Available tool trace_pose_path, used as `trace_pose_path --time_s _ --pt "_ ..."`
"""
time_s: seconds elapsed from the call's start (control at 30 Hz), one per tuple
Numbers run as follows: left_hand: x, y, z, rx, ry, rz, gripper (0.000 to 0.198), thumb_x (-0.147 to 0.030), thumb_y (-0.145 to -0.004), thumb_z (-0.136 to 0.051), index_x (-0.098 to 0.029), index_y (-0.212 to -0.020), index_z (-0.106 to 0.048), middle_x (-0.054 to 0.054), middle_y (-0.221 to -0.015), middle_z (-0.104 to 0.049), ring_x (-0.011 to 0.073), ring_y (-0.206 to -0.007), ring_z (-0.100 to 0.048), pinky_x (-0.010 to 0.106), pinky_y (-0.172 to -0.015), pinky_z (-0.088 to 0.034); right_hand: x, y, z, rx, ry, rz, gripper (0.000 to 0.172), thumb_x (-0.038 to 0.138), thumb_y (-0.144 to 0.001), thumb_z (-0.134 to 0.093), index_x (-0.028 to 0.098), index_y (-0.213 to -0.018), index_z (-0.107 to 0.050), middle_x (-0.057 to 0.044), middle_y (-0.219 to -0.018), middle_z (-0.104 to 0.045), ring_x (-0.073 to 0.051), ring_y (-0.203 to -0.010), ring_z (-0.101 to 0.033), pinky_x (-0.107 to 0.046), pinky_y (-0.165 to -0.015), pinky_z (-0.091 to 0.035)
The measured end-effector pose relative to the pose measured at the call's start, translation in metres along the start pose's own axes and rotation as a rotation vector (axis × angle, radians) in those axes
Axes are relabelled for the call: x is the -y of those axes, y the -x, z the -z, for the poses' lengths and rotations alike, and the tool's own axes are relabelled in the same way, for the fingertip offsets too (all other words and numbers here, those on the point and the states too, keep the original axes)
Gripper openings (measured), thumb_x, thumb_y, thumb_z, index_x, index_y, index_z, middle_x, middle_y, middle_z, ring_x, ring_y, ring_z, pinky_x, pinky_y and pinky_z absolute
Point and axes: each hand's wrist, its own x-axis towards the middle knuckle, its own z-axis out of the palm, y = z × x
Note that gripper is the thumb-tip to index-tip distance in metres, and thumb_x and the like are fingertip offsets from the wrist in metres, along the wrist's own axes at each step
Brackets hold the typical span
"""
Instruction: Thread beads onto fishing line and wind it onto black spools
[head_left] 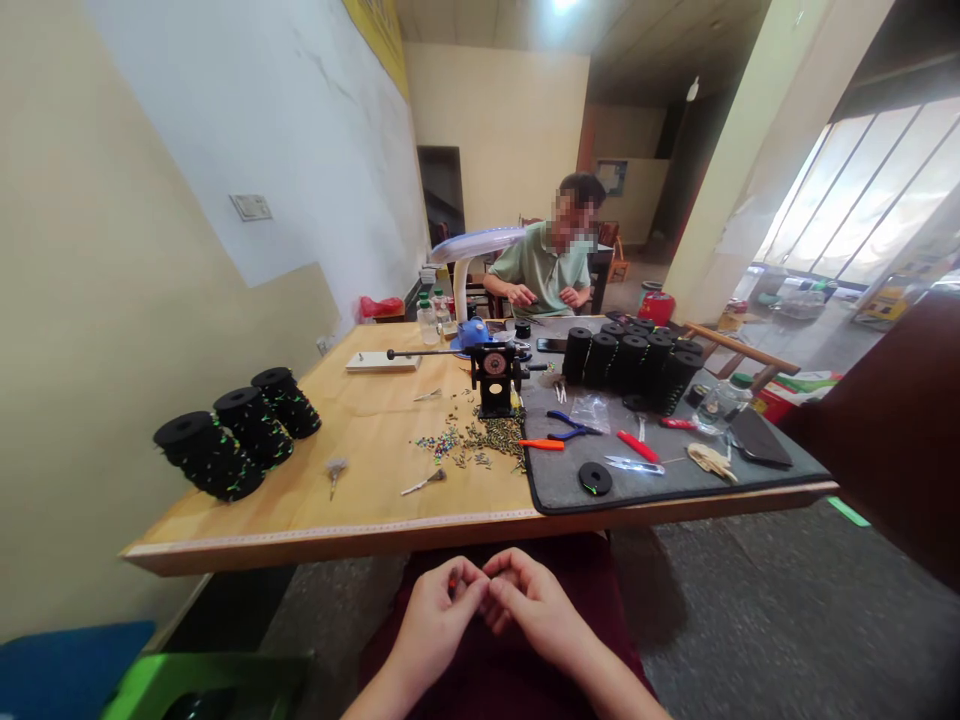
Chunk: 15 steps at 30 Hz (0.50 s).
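My left hand (444, 608) and my right hand (534, 607) meet above my lap, in front of the table's near edge. Both are closed, with thumbs and forefingers pinched together and the fingertips touching. A tiny red-orange bit (453, 582) shows inside the curled fingers of the left hand; its kind is too small to tell. Whatever the right fingers pinch is hidden. Beyond the hands, on the wooden table (322, 510), lie a heap of small metal-coloured pieces (499, 436) and some coloured beads (441, 442).
A black hand-cranked device (495, 375) and a desk lamp (472, 330) stand mid-table. Black foam spools (251, 425) are stacked left, more (634, 358) right. The grey mat (555, 490) bears pliers (574, 428), an orange-handled tool (541, 444) and snips (634, 465). A person (551, 260) sits opposite.
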Motion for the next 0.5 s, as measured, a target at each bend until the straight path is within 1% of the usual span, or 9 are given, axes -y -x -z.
trace_pose_path --time_s 0.07,0.13,0.23,0.27,0.33,0.37,0.43,0.47,0.5 --pt "0.001 0.002 -0.001 -0.001 -0.052 -0.026 0.024 -0.034 -0.076 -0.061 -0.015 -0.060 -0.061 0.000 -0.056 -0.058 0.0140 -0.056 -0.047 0.023 -0.055 -0.036 -0.001 0.001 -0.003 -0.003 0.097 0.002 0.029 0.044 -0.076 -0.063 0.017 -0.080 -0.053 0.005 -0.052 -0.056 -0.008 -0.042 -0.047 -0.020 -0.045 -0.037" --pt "0.003 0.003 0.000 0.003 -0.109 -0.040 0.023 -0.033 -0.077 -0.059 -0.016 -0.061 -0.061 0.000 -0.057 -0.059 0.0145 -0.057 -0.049 0.023 -0.055 -0.036 -0.002 0.002 -0.004 -0.037 0.207 0.029 0.020 0.034 -0.077 -0.061 0.017 -0.071 -0.051 0.007 -0.047 -0.051 -0.006 -0.040 -0.041 -0.019 -0.043 -0.032" --pt "0.002 -0.001 0.013 0.007 -0.253 -0.082 0.023 -0.033 -0.080 -0.055 -0.017 -0.065 -0.062 0.000 -0.059 -0.061 0.0149 -0.057 -0.051 0.023 -0.054 -0.036 -0.005 0.003 -0.002 -0.071 0.285 0.057 0.018 0.028 -0.073 -0.061 0.018 -0.063 -0.049 0.009 -0.045 -0.045 -0.006 -0.041 -0.037 -0.019 -0.042 -0.027" --pt "0.001 -0.006 0.021 -0.004 -0.329 -0.104 0.024 -0.034 -0.082 -0.052 -0.018 -0.068 -0.062 0.000 -0.060 -0.061 0.0150 -0.057 -0.052 0.023 -0.054 -0.036 -0.007 0.003 -0.001 -0.081 0.272 0.053 0.019 0.029 -0.073 -0.062 0.019 -0.063 -0.048 0.009 -0.044 -0.043 -0.006 -0.040 -0.034 -0.019 -0.041 -0.026" --pt "-0.003 -0.021 0.045 -0.057 -0.520 -0.145 0.024 -0.034 -0.085 -0.047 -0.019 -0.075 -0.063 0.001 -0.064 -0.063 0.0158 -0.058 -0.055 0.025 -0.057 -0.038 -0.010 0.001 0.002 -0.104 0.192 0.049 0.025 0.035 -0.072 -0.063 0.020 -0.062 -0.046 0.011 -0.041 -0.038 -0.005 -0.037 -0.029 -0.019 -0.039 -0.022" --pt "-0.006 -0.031 0.058 -0.111 -0.629 -0.138 0.022 -0.034 -0.085 -0.048 -0.019 -0.079 -0.062 0.002 -0.066 -0.064 0.0171 -0.061 -0.058 0.026 -0.060 -0.040 -0.012 -0.001 0.003 -0.113 0.130 0.046 0.028 0.040 -0.071 -0.063 0.020 -0.062 -0.044 0.012 -0.039 -0.035 -0.004 -0.036 -0.026 -0.019 -0.039 -0.019" --pt "-0.009 -0.053 0.085 -0.221 -0.846 -0.078 0.021 -0.033 -0.085 -0.047 -0.018 -0.088 -0.061 0.005 -0.075 -0.068 0.0198 -0.069 -0.062 0.027 -0.063 -0.042 -0.014 -0.003 0.005 -0.125 0.003 0.035 0.037 0.049 -0.069 -0.065 0.021 -0.063 -0.042 0.014 -0.037 -0.030 -0.004 -0.034 -0.021 -0.019 -0.037 -0.015" --pt "-0.009 -0.064 0.097 -0.255 -0.942 -0.053 0.022 -0.034 -0.086 -0.046 -0.018 -0.091 -0.060 0.007 -0.084 -0.069 0.0208 -0.076 -0.063 0.028 -0.067 -0.043 -0.015 -0.004 0.006 -0.131 -0.045 0.026 0.040 0.053 -0.067 -0.066 0.022 -0.063 -0.041 0.015 -0.036 -0.028 -0.003 -0.033 -0.019 -0.019 -0.037 -0.013" --pt "-0.009 -0.074 0.106 -0.265 -0.970 -0.036 0.021 -0.033 -0.085 -0.047 -0.017 -0.092 -0.060 0.009 -0.092 -0.069 0.0226 -0.083 -0.064 0.030 -0.070 -0.044 -0.016 -0.004 0.007 -0.143 -0.081 0.016 0.043 0.056 -0.065 -0.067 0.022 -0.064 -0.041 0.015 -0.036 -0.028 -0.003 -0.033 -0.018 -0.019 -0.037 -0.011"
